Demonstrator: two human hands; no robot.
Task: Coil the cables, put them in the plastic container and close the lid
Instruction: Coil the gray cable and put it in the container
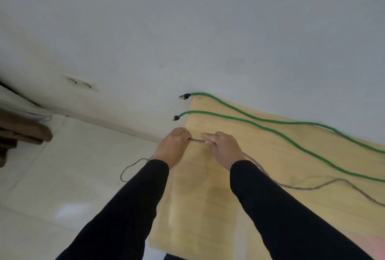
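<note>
At the left end of a pale wooden table [208, 197], set against a white wall [187, 20], I hold a thin dark cable [196, 140] stretched short between my two hands; my left hand [174, 147] is closed around one part of it, fingers curled in, and my right hand [224, 147] pinches the other, its forefinger pointing left; the cable runs taut from grip to grip, just above the table's edge. From under my right hand the same dark cable trails away rightward over the tabletop in a loose wave towards the frame's edge; from my left hand a thin black length [133, 167] hangs off the table over the tiled floor [52, 176], looping beside my black sleeve [129, 207]. Beyond my hands, well apart from the grip, two green cables [270, 128] lie side by side along the table, their dark plugs jutting past its left end; one plug [184, 96] shows against the wall, the other [176, 117] lower. No writing or label can be read anywhere; the picture is too soft.
</note>
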